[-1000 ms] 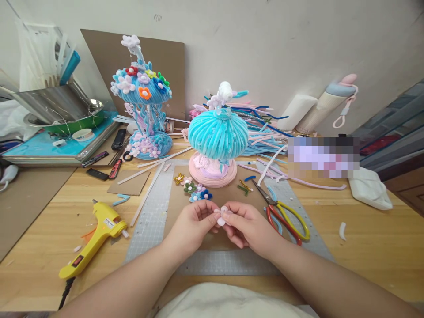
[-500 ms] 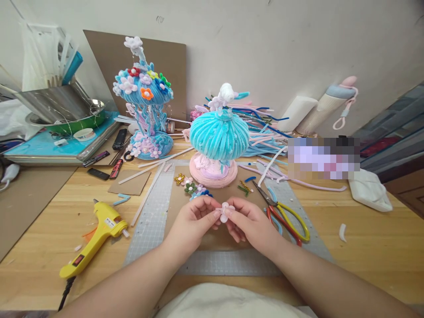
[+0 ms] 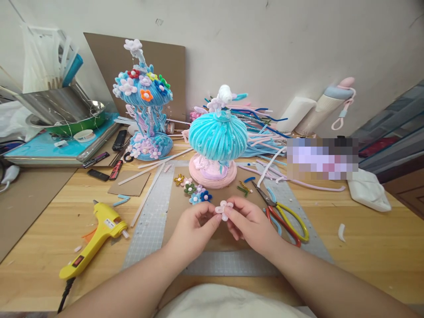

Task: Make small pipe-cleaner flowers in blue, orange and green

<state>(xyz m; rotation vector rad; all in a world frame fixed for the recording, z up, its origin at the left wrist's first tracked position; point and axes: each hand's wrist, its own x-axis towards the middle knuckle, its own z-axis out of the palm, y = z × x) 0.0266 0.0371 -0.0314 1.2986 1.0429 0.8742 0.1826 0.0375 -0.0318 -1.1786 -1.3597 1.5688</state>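
Observation:
A small pale pink pipe-cleaner flower [image 3: 224,209] is held up over the brown board, its petals facing me. My right hand [image 3: 251,224] pinches its right side between thumb and fingers. At the flower's left edge, my left hand [image 3: 194,226] is closed with thumb and fingertips on a petal. Just beyond my hands lie several finished flowers, among them a dark blue flower [image 3: 206,196] and a green flower [image 3: 190,188]. Behind them stands a turquoise fuzzy lamp-like piece [image 3: 218,136] on a pink round base [image 3: 212,176].
Left lies a yellow glue gun [image 3: 94,238] with its cord. Scissors [image 3: 287,216] with yellow handles and red-handled pliers rest right of my hands on the grey cutting mat [image 3: 218,263]. A blue flower-covered piece [image 3: 144,99] stands back left; loose pipe cleaners [image 3: 261,148] spread behind.
My left fingers have shifted slightly left along the flower, so more of its left petal shows. The flower has turned a little, and my right hand keeps its pinch.

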